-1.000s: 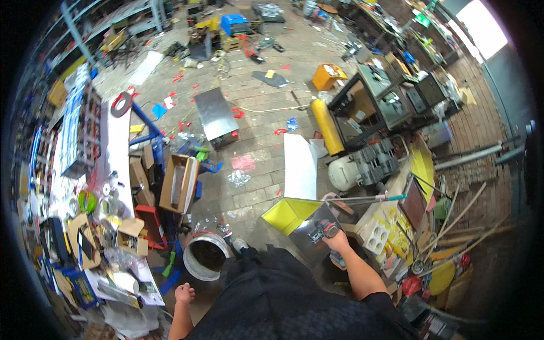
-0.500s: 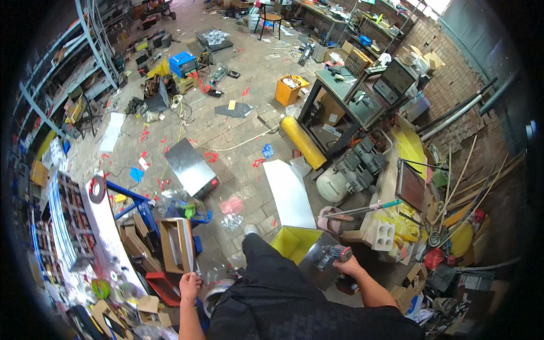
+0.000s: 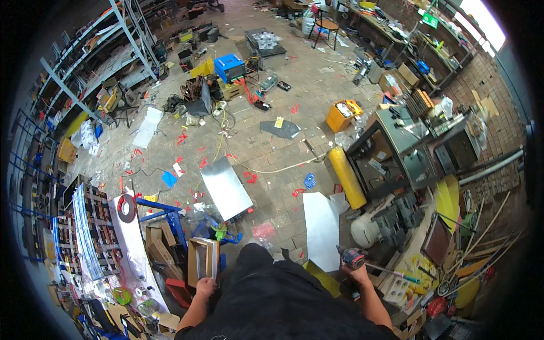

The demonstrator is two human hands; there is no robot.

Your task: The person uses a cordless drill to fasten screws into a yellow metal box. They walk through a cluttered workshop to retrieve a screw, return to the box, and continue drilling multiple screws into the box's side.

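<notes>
My right hand is wrapped around the grip of a red and black cordless drill, held out at my right side. The drill is over the floor, beside a long pale sheet. A yellow-lined bin shows in part between my body and the right arm; the rest is hidden. My left hand is closed at the lower edge of an open cardboard box with pale pieces inside. What its fingers hold, if anything, I cannot make out.
A shiny metal panel lies ahead on the brick floor. Blue metal frame parts stand left, beside a littered white worktable. To the right are a yellow cylinder, a compressor and a pole with a teal grip.
The view has swung, and my body now covers most of the yellow-lined bin. The drill has moved from over the bin to its right and points more forward. My left hand stays by the cardboard box.
</notes>
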